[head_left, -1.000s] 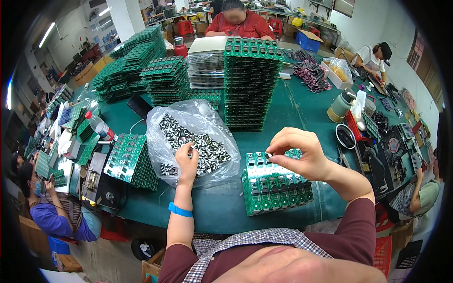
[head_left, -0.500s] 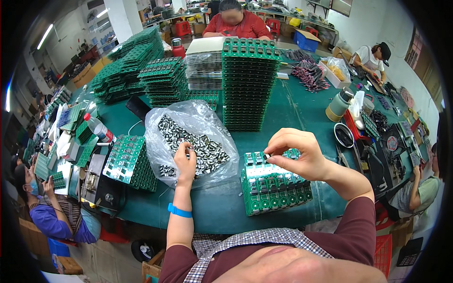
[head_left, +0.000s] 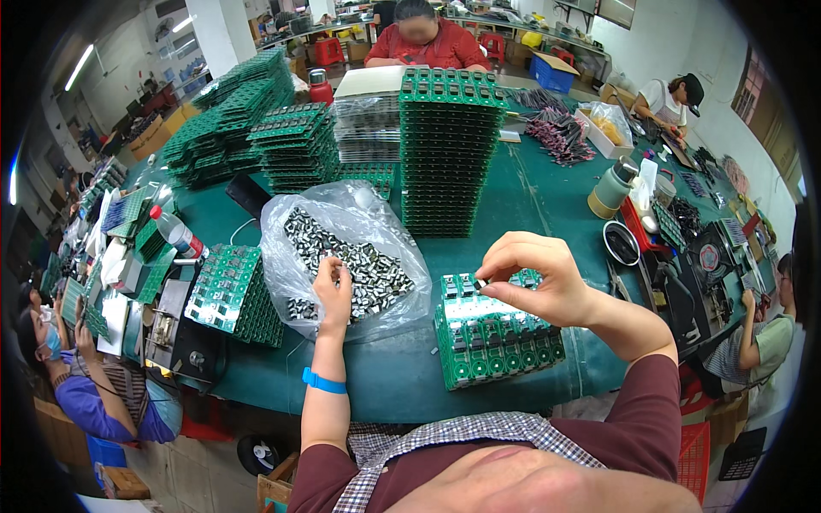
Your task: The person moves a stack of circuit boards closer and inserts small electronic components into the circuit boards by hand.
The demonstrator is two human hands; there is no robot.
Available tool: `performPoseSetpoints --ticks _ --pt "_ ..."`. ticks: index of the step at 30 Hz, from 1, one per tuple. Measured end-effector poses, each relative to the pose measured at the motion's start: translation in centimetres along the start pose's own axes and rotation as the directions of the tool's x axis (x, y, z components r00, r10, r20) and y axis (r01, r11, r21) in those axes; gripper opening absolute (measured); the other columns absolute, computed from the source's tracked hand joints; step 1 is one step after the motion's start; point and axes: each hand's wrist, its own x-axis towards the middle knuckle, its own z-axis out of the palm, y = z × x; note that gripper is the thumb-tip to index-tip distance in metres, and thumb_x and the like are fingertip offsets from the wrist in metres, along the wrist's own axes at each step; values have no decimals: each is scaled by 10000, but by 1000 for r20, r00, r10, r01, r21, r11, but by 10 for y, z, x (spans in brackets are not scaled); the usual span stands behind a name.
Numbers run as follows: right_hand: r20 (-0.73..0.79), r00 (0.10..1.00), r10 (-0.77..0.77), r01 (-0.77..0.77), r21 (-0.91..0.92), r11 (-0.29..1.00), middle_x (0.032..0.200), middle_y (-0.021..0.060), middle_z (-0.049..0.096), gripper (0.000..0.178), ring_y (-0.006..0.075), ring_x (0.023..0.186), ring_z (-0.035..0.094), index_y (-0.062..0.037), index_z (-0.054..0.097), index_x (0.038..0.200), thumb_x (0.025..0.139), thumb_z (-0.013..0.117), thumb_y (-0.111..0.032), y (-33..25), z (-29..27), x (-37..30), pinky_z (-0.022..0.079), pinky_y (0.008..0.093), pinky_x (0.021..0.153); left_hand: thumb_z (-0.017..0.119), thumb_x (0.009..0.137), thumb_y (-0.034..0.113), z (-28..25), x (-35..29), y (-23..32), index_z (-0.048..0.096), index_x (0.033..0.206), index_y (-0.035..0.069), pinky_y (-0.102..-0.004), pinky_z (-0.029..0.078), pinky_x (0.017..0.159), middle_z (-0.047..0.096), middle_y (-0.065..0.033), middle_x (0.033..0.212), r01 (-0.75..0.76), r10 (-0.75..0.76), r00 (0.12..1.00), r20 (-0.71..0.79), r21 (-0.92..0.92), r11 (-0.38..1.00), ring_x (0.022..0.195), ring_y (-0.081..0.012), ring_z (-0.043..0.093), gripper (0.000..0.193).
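Note:
My right hand (head_left: 539, 275) pinches a small black-and-white component (head_left: 481, 284) between thumb and fingertips. It hovers just over the far left part of a short stack of green circuit boards (head_left: 500, 342), whose top carries rows of black parts. Over an open clear plastic bag (head_left: 389, 227), my left hand (head_left: 332, 292) has its fingers curled together. Whatever they may hold is too small to make out. A heap of the same small black-and-white components (head_left: 376, 278) fills the bag. A blue band (head_left: 324, 380) circles my left wrist.
Beyond my hands rises a tall board stack (head_left: 445, 162); more board stacks (head_left: 295, 145) stand at its left, another (head_left: 227, 291) left of the bag. A bottle (head_left: 178, 232), a flask (head_left: 614, 186) and scissors (head_left: 617, 278) lie around. Co-workers sit across and at both sides.
My left hand's fingertips have shifted slightly; my right hand holds nearly the same pose with the component. At the left, a co-worker's head and hands have moved. The whole view has shifted a little.

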Motion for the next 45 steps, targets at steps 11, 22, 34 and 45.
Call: performPoseSetpoints --ticks 11,22,34,45 --pt "12 1000 -11 11 -9 1000 875 80 636 144 143 731 625 1 654 916 774 679 -6 2 0 -1 515 252 613 606 851 49 -1 1 0 582 895 0 -246 414 553 549 -41 661 -2 3 1000 11 -34 999 578 -108 504 70" --pt "7 1000 19 -19 -2 1000 864 77 640 137 149 743 626 1 660 902 766 680 4 -2 3 0 516 248 620 582 767 -73 -2 3 -1 592 903 -10 -283 443 624 548 -87 783 -140 140 989 -54 9 990 682 -175 536 150" --pt "20 999 27 -28 33 999 878 79 638 148 152 746 627 6 654 916 769 674 7 0 5 0 518 252 630 576 792 -48 -4 3 -2 591 887 -10 -289 451 645 572 -95 810 -164 165 985 -41 40 986 695 -183 553 103" --pt "31 1000 2 -3 9 1000 892 81 640 160 158 764 628 -6 646 929 772 679 -7 0 3 0 519 256 636 570 787 -58 -1 3 -10 633 968 -13 -291 458 654 590 -101 832 -213 217 975 -56 70 975 722 -187 571 196"
